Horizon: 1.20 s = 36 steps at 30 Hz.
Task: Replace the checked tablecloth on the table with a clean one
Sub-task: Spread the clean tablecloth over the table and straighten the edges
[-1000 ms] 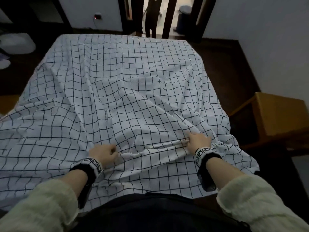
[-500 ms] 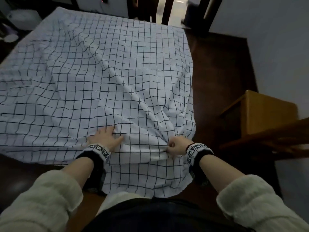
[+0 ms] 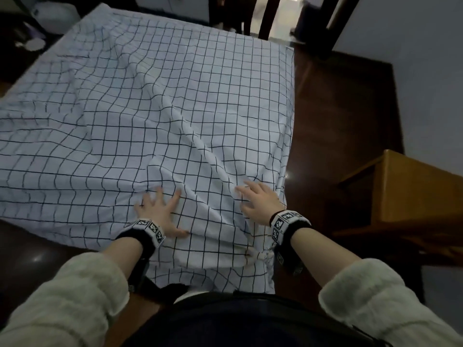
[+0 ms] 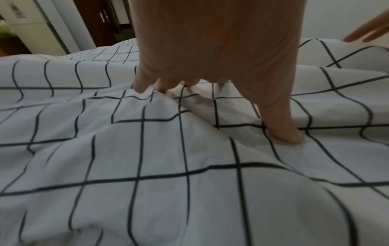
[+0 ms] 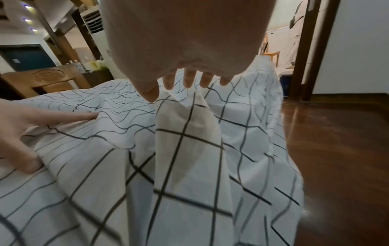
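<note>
The white tablecloth with black checks (image 3: 140,121) lies rumpled over the table, and a long fold (image 3: 200,146) runs toward me. My left hand (image 3: 160,209) presses flat on the cloth near its front edge with the fingers spread; in the left wrist view the left hand (image 4: 210,66) has its thumb and fingertips on the fabric. My right hand (image 3: 258,201) is open, its fingers straight over the near end of the fold. In the right wrist view the right hand (image 5: 185,50) hovers just above a raised ridge of cloth (image 5: 189,133) and holds nothing.
Bare dark tabletop (image 3: 30,259) shows at the near left, beyond the cloth's edge. A wooden chair (image 3: 413,196) stands to the right. Glossy dark wood (image 3: 325,116) lies right of the cloth. Dark chair backs (image 3: 265,16) stand past the far edge.
My right hand has let go of the fold it pinched and now has straight fingers. The left hand has spread wider. The cloth has slid off the near left of the table.
</note>
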### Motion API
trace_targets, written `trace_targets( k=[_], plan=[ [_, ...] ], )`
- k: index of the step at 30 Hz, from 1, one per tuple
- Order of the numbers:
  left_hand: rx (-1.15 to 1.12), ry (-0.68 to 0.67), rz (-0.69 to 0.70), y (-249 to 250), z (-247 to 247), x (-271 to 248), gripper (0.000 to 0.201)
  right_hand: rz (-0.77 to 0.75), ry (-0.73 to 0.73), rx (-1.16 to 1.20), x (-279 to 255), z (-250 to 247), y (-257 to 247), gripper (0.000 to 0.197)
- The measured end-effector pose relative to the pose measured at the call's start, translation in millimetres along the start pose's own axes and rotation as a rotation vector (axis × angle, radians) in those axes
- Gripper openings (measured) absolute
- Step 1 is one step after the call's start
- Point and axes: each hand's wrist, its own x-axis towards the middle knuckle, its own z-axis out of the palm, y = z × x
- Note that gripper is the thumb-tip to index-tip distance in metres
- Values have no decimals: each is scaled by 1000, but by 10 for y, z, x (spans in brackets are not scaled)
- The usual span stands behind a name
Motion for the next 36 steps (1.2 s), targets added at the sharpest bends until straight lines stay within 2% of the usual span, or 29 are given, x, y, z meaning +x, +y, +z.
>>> trace_targets(
  k=[4,10,14,16,18,22,26,28,32,36],
  plan=[
    [8,-55,35,-99,-120,122,127,-43,-135,-176,417,-50,-78,55],
    [-76,-32,-26,-53,-255,285,83,102,-157,-183,605,-238,-14,49],
    [-99,15,-124,91,-230,262,67,180,-164,-228,685,-358,321,55],
    [-96,21,-179,205,-219,216,64,232,-223,-207,710,-433,507,56],
    [-103,32,-237,354,-180,152,63,219,-269,-130,717,-473,661,57],
    [-243,73,-336,795,-47,-51,64,56,-282,-131,620,-480,891,58],
    [-401,124,-313,1298,124,-244,63,-114,-400,-74,384,-534,1274,54],
    [-424,153,-270,1527,174,-330,61,-106,-485,-66,298,-551,1476,47],
    [-390,196,-218,1877,302,-473,64,17,-658,-295,143,-545,1645,42],
    [-386,204,-239,1995,406,-526,66,17,-624,-298,8,-425,1784,40]
  ],
)
